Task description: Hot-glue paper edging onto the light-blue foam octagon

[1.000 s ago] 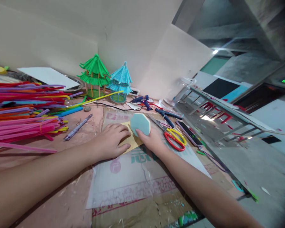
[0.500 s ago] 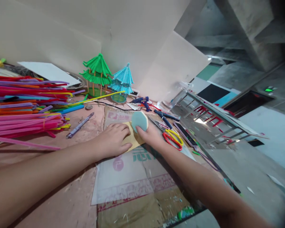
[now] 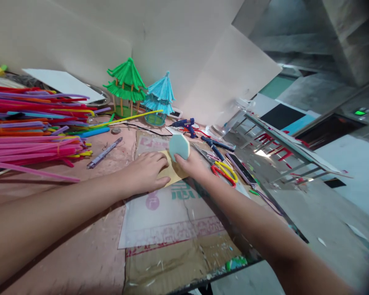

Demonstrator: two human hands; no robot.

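- Now the right hand [image 3: 193,164] grips a pale octagon piece [image 3: 178,146], held upright.
- Just beside it, the left hand [image 3: 147,171] lies flat with fingers spread, pressing a yellow card [image 3: 172,174].

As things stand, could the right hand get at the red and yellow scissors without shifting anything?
Probably yes. The scissors lie flat just beside the right hand, with nothing between them. But that hand holds the pale blue octagon piece, so its fingers are occupied.
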